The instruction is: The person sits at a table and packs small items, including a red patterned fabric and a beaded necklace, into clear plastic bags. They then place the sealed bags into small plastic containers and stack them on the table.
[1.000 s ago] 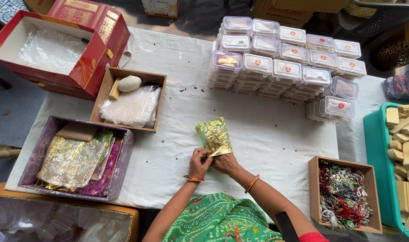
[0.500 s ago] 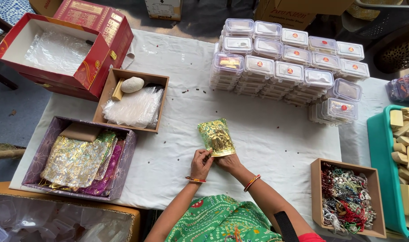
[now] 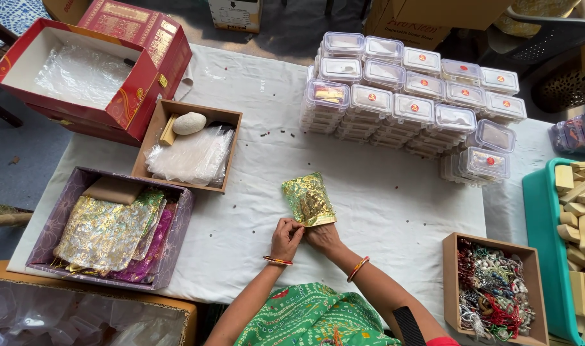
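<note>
Pouch: gold pouch (image 3: 309,200) lies on the white tabletop (image 3: 382,205), at 12 o'clock from both hands.
Grip: left hand (image 3: 286,238) and right hand (image 3: 323,236) both pinch its bottom edge.

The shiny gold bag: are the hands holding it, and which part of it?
Yes. Both the left hand and the right hand pinch the gold bag at its near end, the one closest to the person. The rest lies on the white cloth.

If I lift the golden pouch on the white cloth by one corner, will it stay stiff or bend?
The golden pouch would probably flop: it looks like thin, crinkled shiny fabric. It lies flat, so it seems light. The left hand and right hand pinch its lower edge, which suggests it gathers easily.
</note>
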